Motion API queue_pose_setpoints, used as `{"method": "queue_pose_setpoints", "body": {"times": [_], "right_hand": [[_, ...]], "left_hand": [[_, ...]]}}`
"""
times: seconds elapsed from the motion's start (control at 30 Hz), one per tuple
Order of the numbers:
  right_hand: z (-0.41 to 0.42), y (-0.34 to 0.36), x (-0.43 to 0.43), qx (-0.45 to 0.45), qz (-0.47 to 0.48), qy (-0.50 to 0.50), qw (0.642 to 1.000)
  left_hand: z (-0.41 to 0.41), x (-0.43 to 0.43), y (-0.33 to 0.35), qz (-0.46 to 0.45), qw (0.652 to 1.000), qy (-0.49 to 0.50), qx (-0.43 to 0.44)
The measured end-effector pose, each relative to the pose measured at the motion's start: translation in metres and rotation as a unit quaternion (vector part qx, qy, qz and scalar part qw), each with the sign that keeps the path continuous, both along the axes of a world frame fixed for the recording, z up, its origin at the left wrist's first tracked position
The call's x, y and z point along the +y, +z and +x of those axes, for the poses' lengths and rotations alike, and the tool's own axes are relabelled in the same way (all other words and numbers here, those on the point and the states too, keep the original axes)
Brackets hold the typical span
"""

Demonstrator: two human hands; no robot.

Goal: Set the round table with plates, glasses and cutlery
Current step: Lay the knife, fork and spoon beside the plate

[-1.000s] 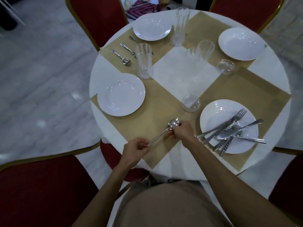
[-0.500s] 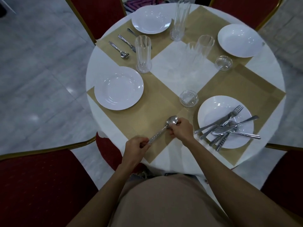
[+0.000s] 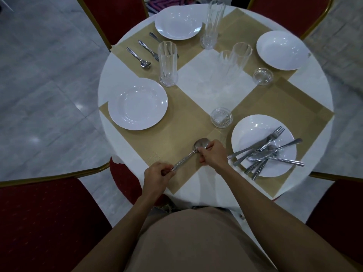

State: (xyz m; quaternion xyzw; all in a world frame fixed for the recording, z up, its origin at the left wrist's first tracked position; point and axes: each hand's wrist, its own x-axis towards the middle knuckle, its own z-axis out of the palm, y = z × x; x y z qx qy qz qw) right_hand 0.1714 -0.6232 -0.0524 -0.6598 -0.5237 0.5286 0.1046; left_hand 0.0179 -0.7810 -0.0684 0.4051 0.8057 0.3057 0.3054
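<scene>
A silver spoon (image 3: pixel 188 156) lies slanted on the near tan placemat (image 3: pixel 176 134). My left hand (image 3: pixel 157 173) pinches its handle end and my right hand (image 3: pixel 211 154) grips it at the bowl. To the right, a white plate (image 3: pixel 251 126) holds a pile of forks, knives and spoons (image 3: pixel 265 154). Three more white plates sit at the left (image 3: pixel 137 104), the far side (image 3: pixel 177 23) and the far right (image 3: pixel 280 50). Tall clear glasses (image 3: pixel 167 63) stand around the middle of the round table (image 3: pixel 110 75). A spoon, fork and knife (image 3: pixel 145 52) lie beside the far plate.
Red chairs with gold frames ring the table: one at the near left (image 3: pixel 39 216), one at the near right (image 3: pixel 341 213), two at the far side. A tall glass (image 3: pixel 211 24) stands by the far plate. Grey marble floor (image 3: pixel 45 75) lies to the left.
Both hands and the spoon keep the same grip and place on the placemat. The camera view has shifted slightly.
</scene>
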Motion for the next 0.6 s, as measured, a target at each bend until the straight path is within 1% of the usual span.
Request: {"method": "queue_pose_setpoints", "body": {"times": [0.2, 0.6], "right_hand": [[0.006, -0.017, 0.003, 0.026, -0.009, -0.007, 1.000], [0.002, 0.002, 0.000, 0.021, -0.009, 0.004, 1.000]], "left_hand": [[0.004, 0.001, 0.003, -0.004, 0.999, 0.025, -0.024], [0.005, 0.002, 0.006, -0.012, 0.999, 0.036, -0.038]]}}
